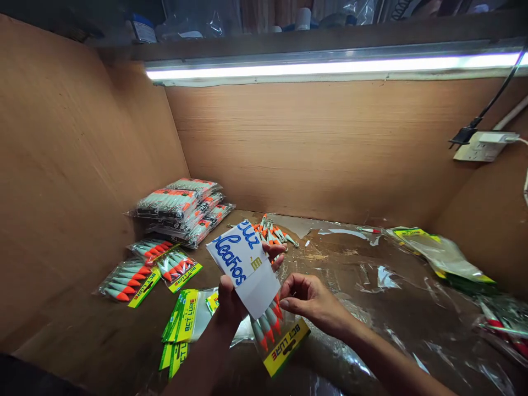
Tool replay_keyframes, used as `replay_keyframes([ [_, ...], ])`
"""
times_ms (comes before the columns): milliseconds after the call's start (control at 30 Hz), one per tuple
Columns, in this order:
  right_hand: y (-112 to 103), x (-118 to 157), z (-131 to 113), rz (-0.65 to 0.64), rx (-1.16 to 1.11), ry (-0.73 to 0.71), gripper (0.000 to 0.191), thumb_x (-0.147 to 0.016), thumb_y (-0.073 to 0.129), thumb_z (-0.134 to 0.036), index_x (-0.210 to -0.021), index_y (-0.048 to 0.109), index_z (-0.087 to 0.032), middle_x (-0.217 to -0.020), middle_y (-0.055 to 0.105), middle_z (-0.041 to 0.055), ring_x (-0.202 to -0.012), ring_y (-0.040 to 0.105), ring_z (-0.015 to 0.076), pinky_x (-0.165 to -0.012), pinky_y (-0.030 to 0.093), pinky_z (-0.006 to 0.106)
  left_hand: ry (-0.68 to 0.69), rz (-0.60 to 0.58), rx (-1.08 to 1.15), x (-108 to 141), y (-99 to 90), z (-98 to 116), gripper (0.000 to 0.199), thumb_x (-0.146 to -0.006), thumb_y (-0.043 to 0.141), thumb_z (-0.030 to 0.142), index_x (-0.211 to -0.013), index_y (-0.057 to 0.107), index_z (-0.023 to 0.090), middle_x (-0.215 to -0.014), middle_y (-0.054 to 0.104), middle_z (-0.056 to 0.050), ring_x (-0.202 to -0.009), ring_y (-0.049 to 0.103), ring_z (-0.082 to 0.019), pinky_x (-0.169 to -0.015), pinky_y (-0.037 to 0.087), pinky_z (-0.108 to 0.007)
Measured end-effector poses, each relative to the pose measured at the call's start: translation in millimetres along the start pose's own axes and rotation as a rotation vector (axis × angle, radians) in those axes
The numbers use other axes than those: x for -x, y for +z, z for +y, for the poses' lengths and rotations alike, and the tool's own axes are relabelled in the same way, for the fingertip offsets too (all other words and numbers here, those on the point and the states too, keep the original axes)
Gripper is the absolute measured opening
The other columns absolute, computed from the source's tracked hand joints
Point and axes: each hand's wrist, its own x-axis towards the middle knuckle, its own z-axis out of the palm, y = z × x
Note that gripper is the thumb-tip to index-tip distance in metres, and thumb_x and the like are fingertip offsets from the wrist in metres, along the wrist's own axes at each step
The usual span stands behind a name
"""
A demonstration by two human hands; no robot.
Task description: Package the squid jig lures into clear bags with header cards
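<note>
My left hand (231, 303) is wrapped around a folded white card (247, 264) with blue lettering, thumb on the near side and fingertips past the far edge. Under the card's lower end shows a clear packet of lures (270, 327), grey-white with orange ends, with a yellow BCT LURE header (286, 349). Whether the left hand also grips this packet is hidden. Close to the card's right edge, my right hand (311, 300) has thumb and forefinger curled together beside the orange ends; anything between them is too small to make out.
Filled lure packs (177, 212) are stacked at the left, with smaller packets (127, 280) before them. BCT LURE bags (185, 319) lie near my left arm. Loose lures (270, 228) sit behind the card. More bags (437, 253) and plastic scraps are on the right.
</note>
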Motion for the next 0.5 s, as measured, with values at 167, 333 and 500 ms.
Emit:
replay_keyframes([
  [167, 8, 1, -2, -0.044, -0.005, -0.001, 0.028, -0.086, 0.069, -0.042, -0.09, 0.068, -0.015, -0.083, 0.067, 0.0028, -0.075, 0.059, 0.0144, -0.072, 0.046, 0.028, -0.036, -0.011, -0.031, 0, 4.2, -1, 0.086, -0.068, 0.061, 0.081, -0.126, 0.058, 0.018, -0.132, 0.058, -0.016, -0.139, 0.036, -0.04, -0.118, 0.02, -0.055],
  [333, -4, 2, -13, 0.007, 0.229, -0.097, 0.036, -0.087, 0.068, -0.039, -0.117, 0.063, -0.021, -0.109, 0.068, 0.0065, -0.095, 0.062, 0.0202, -0.085, 0.049, 0.035, -0.106, -0.096, -0.171, 4, -11.6, -5, 0.082, -0.067, 0.067, 0.075, -0.126, 0.06, 0.019, -0.133, 0.058, -0.016, -0.137, 0.037, -0.04, -0.116, 0.024, -0.055],
  [500, -27, 4, -37, 0.344, 0.409, -0.26, 0.048, -0.093, 0.06, -0.042, -0.137, 0.047, -0.028, -0.132, 0.057, 0.0094, -0.113, 0.058, 0.0232, -0.098, 0.046, 0.043, -0.203, -0.197, -0.362, 6, -38.8, -19, 0.073, -0.064, 0.078, 0.061, -0.123, 0.062, 0.021, -0.131, 0.059, -0.014, -0.135, 0.039, -0.04, -0.113, 0.028, -0.056],
])
